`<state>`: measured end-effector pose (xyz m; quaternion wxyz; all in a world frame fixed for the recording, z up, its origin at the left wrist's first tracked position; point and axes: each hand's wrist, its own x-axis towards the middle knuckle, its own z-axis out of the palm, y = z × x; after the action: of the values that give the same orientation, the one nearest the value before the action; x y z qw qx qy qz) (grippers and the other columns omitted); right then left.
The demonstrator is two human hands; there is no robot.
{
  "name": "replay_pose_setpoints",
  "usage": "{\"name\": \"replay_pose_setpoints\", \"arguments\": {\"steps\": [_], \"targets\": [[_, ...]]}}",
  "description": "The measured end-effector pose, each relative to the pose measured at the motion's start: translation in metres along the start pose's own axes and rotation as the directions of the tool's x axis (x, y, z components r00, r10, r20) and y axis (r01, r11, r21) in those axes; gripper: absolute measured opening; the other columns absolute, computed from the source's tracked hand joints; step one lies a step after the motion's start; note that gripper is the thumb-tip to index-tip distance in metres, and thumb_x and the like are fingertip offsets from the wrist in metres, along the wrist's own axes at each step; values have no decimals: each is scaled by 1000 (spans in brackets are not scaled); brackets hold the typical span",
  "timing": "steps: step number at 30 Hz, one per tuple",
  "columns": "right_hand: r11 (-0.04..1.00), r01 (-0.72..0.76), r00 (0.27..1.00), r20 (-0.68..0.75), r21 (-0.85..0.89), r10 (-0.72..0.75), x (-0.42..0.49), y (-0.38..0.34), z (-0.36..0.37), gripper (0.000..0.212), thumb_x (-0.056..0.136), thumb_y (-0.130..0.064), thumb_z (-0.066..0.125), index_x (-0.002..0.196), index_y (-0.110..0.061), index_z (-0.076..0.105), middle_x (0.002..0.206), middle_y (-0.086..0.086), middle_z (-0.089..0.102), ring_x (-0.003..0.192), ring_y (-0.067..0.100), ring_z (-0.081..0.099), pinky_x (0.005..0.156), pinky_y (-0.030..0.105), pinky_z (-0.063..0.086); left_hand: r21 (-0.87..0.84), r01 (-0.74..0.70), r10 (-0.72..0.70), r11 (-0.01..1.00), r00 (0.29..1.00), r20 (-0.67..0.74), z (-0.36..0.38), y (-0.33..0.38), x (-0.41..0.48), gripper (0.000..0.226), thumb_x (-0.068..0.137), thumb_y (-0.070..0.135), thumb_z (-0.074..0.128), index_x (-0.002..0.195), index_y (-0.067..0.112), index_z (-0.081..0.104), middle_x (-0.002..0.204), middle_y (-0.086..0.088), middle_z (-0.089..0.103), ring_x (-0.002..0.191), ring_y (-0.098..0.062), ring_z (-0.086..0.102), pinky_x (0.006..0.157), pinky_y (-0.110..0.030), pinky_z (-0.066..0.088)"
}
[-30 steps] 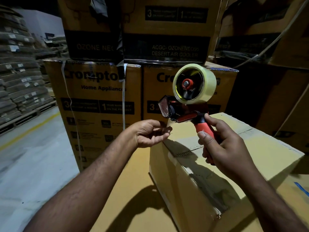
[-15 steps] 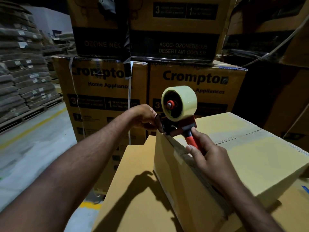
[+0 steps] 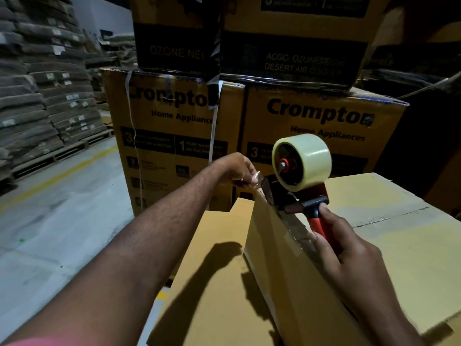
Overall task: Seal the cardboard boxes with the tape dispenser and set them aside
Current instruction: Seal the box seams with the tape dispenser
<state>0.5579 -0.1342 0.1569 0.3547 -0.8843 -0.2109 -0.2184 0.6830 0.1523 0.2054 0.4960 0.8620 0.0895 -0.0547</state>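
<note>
Cartons (image 3: 174,136) at 12 o'clock, floor (image 3: 62,208) at 9. My right hand (image 3: 349,255) grips tape dispenser (image 3: 299,171) on box (image 3: 399,245); left hand (image 3: 239,171) pinches tape end (image 3: 257,179).

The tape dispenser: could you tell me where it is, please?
The tape dispenser sits right of centre in the head view, on the box's far top corner, gripped by the right hand, the left hand pinching tape beside it.

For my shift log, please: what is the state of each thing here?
tape dispenser: at the box's top edge.
tape end: pulled out, loose.
box: flaps shut.
left hand: grip pinching the tape end.
right hand: grip round the dispenser's handle.
</note>
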Motion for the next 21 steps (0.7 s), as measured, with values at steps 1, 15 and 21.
{"name": "replay_pose_setpoints", "arguments": {"steps": [1, 15, 21], "targets": [[1000, -7, 1000, -19, 9, 7, 0, 1, 1, 56, 88, -29, 71, 141, -33, 55, 114, 3, 74, 93, 30, 72, 69, 33, 48, -29, 2, -2, 1000, 1000, 13, 4, -2, 1, 20, 93, 2, 67, 113, 2, 69, 104, -12, 73, 90, -17, 71, 69, -25, 61], [999, 17, 999, 35, -44, -15, 0, -5, -1, 56, 88, -44, 59, 143, -35, 53, 117, -4, 73, 94, 25, 71, 67, 31, 48, -175, 104, -90, 979, 992, 85, 31, -29, 16, 12, 91, -3, 62, 99, 5, 67, 94, -9, 63, 78, -14, 58, 67, -30, 54], [995, -22, 996, 89, -92, 30, 5, -6, 1, 55, 91, -35, 68, 144, -38, 50, 115, -5, 73, 97, 23, 69, 67, 30, 46, -27, -76, 70, 997, 985, -157, 55, -29, 21, 41, 93, 15, 68, 128, 30, 55, 128, -6, 61, 100, -20, 64, 83, -50, 60]]}}
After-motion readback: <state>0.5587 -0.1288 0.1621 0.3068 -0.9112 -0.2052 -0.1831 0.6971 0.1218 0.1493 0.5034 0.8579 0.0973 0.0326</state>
